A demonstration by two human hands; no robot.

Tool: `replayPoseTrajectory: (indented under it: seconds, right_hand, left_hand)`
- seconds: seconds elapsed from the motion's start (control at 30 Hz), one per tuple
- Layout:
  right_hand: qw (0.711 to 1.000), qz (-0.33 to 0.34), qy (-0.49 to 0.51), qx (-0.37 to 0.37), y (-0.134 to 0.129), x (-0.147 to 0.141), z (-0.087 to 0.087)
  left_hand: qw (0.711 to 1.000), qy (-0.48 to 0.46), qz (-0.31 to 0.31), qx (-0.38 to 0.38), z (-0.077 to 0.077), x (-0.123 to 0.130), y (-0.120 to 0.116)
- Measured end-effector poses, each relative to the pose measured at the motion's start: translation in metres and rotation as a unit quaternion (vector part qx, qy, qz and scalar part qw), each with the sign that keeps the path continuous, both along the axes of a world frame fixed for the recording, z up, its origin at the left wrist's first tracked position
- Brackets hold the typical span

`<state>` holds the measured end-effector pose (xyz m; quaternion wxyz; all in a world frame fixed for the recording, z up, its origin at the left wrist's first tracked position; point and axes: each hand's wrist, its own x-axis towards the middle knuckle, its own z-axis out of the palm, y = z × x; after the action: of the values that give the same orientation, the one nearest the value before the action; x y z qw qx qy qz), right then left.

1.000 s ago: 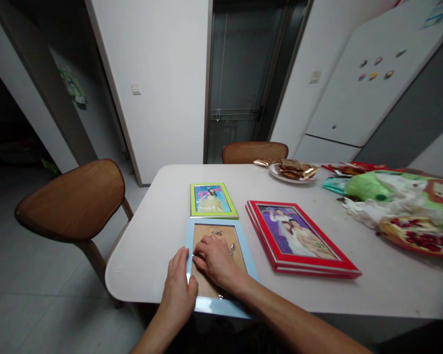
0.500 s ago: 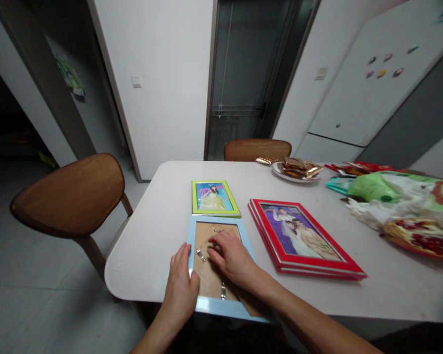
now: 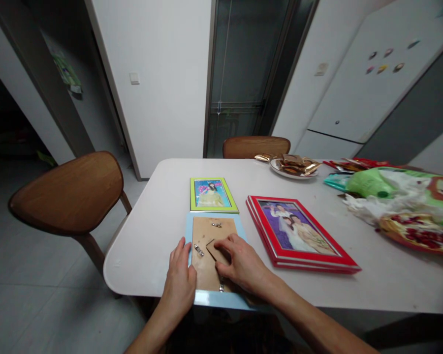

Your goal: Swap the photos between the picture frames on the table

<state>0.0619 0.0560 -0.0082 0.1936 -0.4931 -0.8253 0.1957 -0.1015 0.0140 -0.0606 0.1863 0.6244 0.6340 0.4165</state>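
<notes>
A light blue frame (image 3: 221,299) lies face down at the table's front edge, its brown backing board (image 3: 205,270) up, with metal clips on it. My left hand (image 3: 180,275) rests along the frame's left side, fingers stretched out and thumb apart, holding nothing. Over the board, my right hand (image 3: 239,260) is bent with thumb and fingertips around a dark-edged flap on the backing; how firmly it grips is unclear. Behind the blue frame lies a green frame (image 3: 234,201) with a photo. Two stacked red frames (image 3: 310,260) lie to the right.
On the white table (image 3: 143,246) stand a plate of gold packets (image 3: 295,167) at the back and a green bag (image 3: 372,184) at the right, by a tray of red fruit (image 3: 421,236). Wooden chairs (image 3: 70,196) stand left and behind.
My right hand has shifted slightly, and a dark-edged flap now shows at its fingertips. My left hand stays beside the frame. The whole view has moved a little.
</notes>
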Motion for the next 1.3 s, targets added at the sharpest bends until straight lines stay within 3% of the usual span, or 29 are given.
replayPoseTrajectory:
  seconds: [0.33, 0.47, 0.57, 0.67, 0.93, 1.3]
  right_hand:
    - [0.997, -0.02, 0.005, 0.074, -0.009, -0.001, 0.017]
    - [0.995, 0.02, 0.07, 0.063, -0.007, 0.001, 0.017]
    - [0.987, -0.012, 0.138, 0.083, -0.006, 0.01, 0.013]
    - [0.982, -0.022, 0.145, 0.116, -0.011, 0.018, 0.005]
    - [0.995, 0.039, -0.025, 0.09, -0.014, 0.018, -0.009]
    - [0.998, 0.021, -0.031, 0.051, -0.016, 0.01, -0.01]
  left_hand:
    - [0.997, -0.077, -0.003, -0.017, 0.014, 0.0, 0.0]
    - [0.99, -0.138, 0.017, -0.008, 0.015, -0.005, 0.001]
    - [0.986, -0.164, 0.014, -0.029, 0.016, -0.008, 0.004]
    - [0.99, -0.126, 0.011, -0.058, 0.02, -0.01, 0.007]
    - [0.997, -0.058, 0.019, -0.049, 0.028, -0.007, 0.009]
    - [1.0, 0.026, 0.011, -0.003, 0.022, -0.007, 0.013]
